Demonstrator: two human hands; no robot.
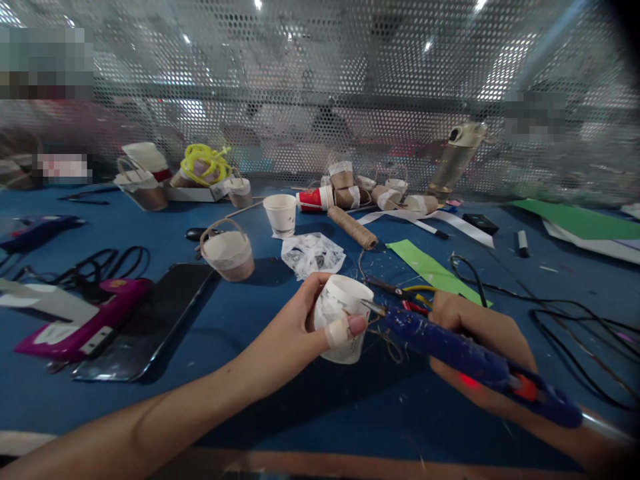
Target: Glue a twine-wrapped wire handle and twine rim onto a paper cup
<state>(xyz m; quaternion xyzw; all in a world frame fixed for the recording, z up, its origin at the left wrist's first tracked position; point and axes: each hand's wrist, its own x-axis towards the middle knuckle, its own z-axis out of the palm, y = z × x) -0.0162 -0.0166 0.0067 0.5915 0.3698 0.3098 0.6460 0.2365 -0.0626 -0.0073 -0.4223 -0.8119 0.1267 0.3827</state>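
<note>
My left hand (305,320) is closed around a small white paper cup (343,313), tilted toward me, with a bandage on the thumb. My right hand (480,340) grips a blue hot glue gun (465,357). The gun's metal nozzle touches the cup's side near my thumb. A thin strand of twine hangs below the nozzle. Both hands hover just above the blue table (250,393).
A finished cup basket with a handle (227,252), an upright paper cup (281,215), crumpled plastic (311,253), a twine roll (353,227), green paper (433,270), scissors (400,291), black cables (565,320), a purple glue gun (85,323) and a black tablet (150,320) lie around. A perforated metal screen closes the back.
</note>
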